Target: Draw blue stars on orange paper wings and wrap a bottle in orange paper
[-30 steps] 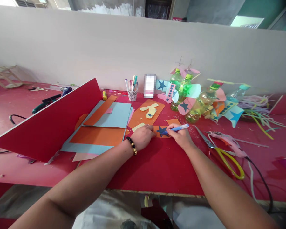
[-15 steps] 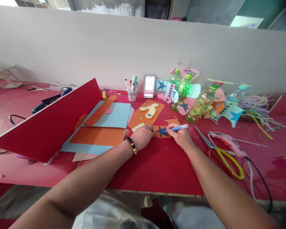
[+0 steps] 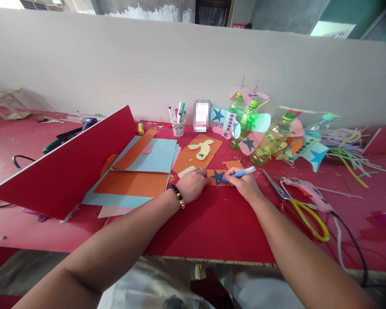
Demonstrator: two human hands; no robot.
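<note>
My right hand is closed round a blue marker, its tip down by the lower right of a dark blue star. That star is on a small orange paper piece lying flat on the red table. At the piece's left end, my left hand has its fingers curled together and presses on the paper. Just beyond lie a larger orange sheet, a cream paper cutout with a small star, and an orange scrap.
Scissors and a pink glue gun lie to the right. Plastic bottles with paper wings stand behind. On the left are stacked coloured sheets and a slanted red board. A pen cup stands near the wall.
The marker tip has shifted slightly right and down, from the star's right arm to its lower right, with my right hand. My left hand stays in place.
</note>
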